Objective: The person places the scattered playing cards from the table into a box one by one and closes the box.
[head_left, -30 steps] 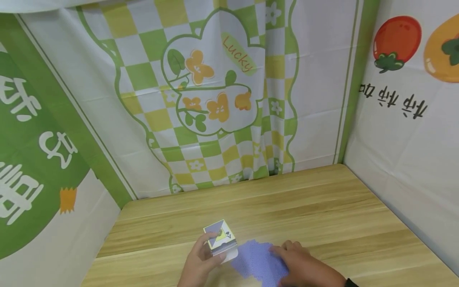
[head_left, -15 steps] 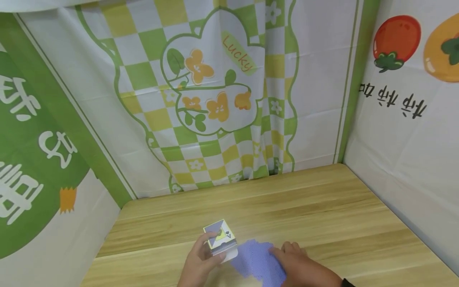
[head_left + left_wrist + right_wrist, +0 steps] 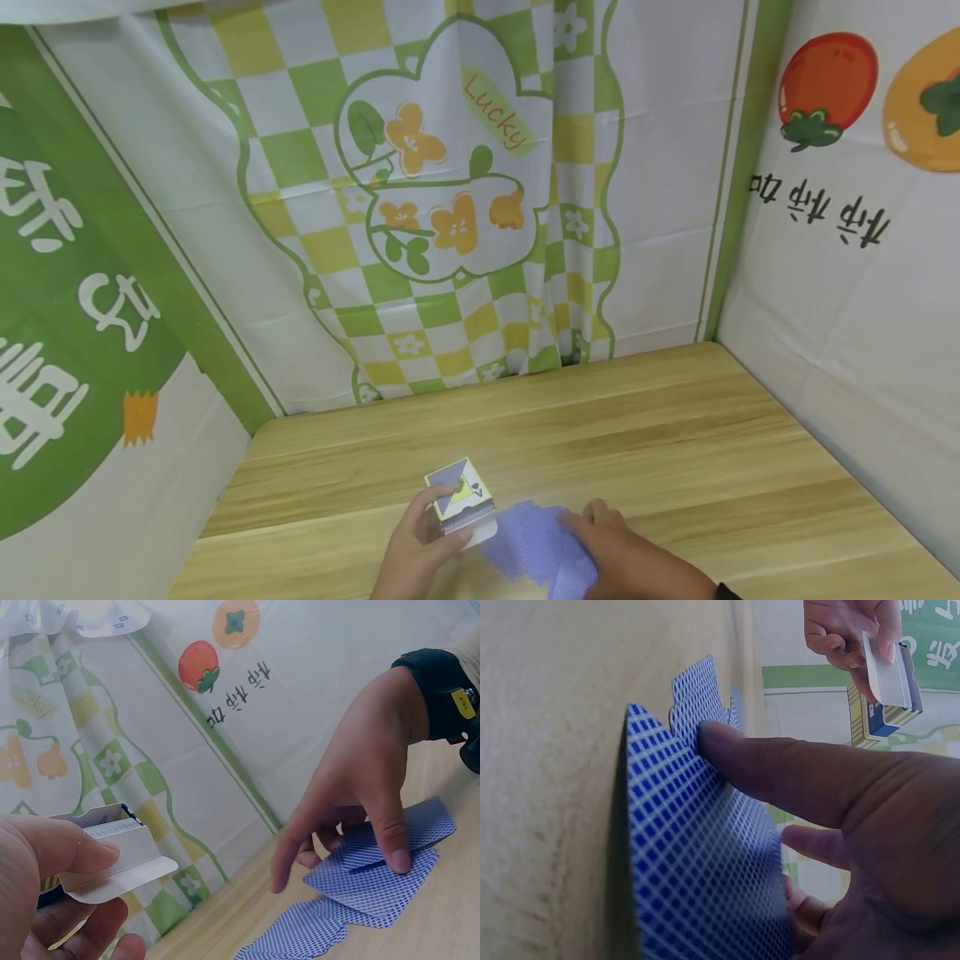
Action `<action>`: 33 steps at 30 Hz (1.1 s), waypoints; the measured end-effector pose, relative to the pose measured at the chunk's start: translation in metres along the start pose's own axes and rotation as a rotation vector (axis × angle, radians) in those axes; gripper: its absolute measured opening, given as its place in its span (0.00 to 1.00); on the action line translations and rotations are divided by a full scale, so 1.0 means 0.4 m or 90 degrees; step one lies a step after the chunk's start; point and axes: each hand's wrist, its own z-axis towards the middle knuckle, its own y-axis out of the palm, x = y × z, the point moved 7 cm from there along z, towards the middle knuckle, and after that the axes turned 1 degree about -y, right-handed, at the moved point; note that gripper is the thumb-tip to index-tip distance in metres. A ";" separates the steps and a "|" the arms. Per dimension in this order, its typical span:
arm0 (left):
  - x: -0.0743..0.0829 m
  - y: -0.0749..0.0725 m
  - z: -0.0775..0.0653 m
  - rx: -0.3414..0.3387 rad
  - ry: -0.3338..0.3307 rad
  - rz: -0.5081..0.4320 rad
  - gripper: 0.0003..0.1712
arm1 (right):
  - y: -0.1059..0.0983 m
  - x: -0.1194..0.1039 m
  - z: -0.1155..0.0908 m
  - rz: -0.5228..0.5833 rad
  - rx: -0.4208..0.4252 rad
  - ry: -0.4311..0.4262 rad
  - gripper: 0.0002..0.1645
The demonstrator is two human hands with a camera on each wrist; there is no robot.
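Observation:
My left hand (image 3: 423,542) grips a playing card box (image 3: 459,490), thumb at the open end and fingers around the sides. Its white flap (image 3: 127,879) is folded out, and the edges of cards show inside. To the right, patterned blue-and-white playing cards (image 3: 522,542) lie overlapped, backs up, on the table. My right hand (image 3: 626,550) pinches the nearer cards (image 3: 697,855) of this spread, the thumb (image 3: 735,754) on their backs and the other fingers at the far edge. These cards are tilted, with one edge raised in the right wrist view.
The wooden table (image 3: 637,433) reaches back to a checked green, yellow and white cloth (image 3: 450,333). White printed cloth (image 3: 840,300) stands along the right side, and a green and white one (image 3: 90,333) along the left. A dark band (image 3: 420,690) circles my right wrist.
My right hand has moved slightly to the left over the cards, and the cards under it have shifted and tilted. The left hand with the card box stays in place.

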 end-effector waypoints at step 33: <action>-0.003 0.004 0.002 0.039 -0.023 -0.022 0.36 | -0.150 -0.020 0.040 0.244 0.268 0.099 0.09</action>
